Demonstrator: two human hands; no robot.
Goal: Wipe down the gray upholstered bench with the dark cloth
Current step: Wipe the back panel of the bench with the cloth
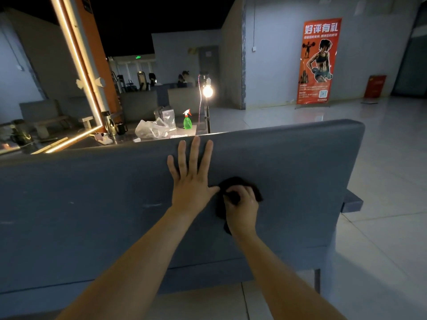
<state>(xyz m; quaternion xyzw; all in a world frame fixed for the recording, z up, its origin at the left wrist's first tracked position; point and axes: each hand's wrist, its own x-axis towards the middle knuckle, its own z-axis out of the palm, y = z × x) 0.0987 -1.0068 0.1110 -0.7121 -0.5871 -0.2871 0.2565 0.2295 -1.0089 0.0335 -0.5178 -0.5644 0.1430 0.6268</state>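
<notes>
My left hand [191,181] lies flat with fingers spread straight against the back panel of the gray upholstered bench [288,172], while my right hand [241,205], just beside it, grips the bunched dark cloth [233,182] pressed to that panel.

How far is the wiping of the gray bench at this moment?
Done: no wiped area can be told apart. In hand: the right hand grips the dark cloth against the bench back, the left hand flat beside it. Left: pale streaks show further left; its front is out of view.
</notes>
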